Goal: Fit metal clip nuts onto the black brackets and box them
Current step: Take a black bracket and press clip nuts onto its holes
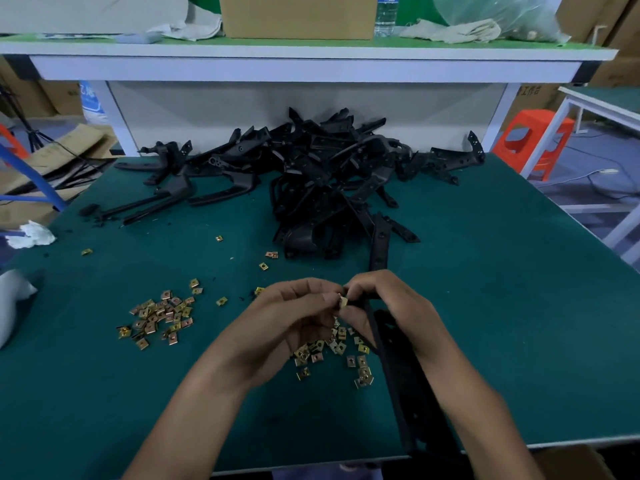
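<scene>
Clip nut [343, 301], brass-coloured: pinched by the left hand [294, 313] at the upper end of a black bracket [393, 372], which was gripped by the right hand [382, 297] (hands close together). Loose clip nuts [159, 317] were scattered on the green surface [502, 306]; a bracket pile [311, 174] was heaped behind.

My mat [485, 271] is plain dark teal. The nuts [159, 317] on it are brassy gold, some coppery, as is the nut [343, 301] I pinch. The brackets [322, 168] are matte black, like the bracket [389, 368] I hold. Behind: an orange-red stool [533, 140], a brown box [298, 15], a white shelf [277, 69] topped green.
</scene>
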The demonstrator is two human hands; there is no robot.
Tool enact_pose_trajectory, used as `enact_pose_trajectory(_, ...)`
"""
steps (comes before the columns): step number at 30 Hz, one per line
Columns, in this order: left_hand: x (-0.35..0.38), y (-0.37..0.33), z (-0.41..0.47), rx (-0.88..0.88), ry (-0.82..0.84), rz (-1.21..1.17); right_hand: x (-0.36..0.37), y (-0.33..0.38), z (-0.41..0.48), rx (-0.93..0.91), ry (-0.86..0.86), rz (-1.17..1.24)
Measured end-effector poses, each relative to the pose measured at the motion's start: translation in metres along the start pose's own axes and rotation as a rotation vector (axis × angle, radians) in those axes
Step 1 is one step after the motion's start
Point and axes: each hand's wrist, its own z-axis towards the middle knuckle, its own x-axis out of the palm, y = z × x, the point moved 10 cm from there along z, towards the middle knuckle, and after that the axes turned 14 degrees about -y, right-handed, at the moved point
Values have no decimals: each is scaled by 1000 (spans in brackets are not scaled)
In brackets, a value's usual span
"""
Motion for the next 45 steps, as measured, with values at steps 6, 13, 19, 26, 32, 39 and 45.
enact_pose_trajectory(6, -1, 12, -3, -184, 91, -61, -1, 12, -3, -182, 56, -206)
enact_pose_trajectory(13, -33, 3, 6, 59, -181, 334, -5, -24, 4, -81, -3, -191)
enact_pose_trajectory(19, -40, 0, -4, 70, -234, 230, -16, -76, 13, 99, 62, -246)
enact_pose_trajectory(26, -26, -2, -19, 97, -193, 81, -21, -73, 1, 345, -221, 372)
enact_pose_trajectory(32, -10, -14, -27, 227, -269, 47, 1, -36, -12, 332, -148, 851)
enact_pose_trajectory(39, 6, -25, -35, 220, -251, -50, 1, -22, -17, 282, -214, 904)
enact_pose_trajectory(45, 16, -23, -39, 196, -205, -89, 6, -21, -20, 307, -206, 973)
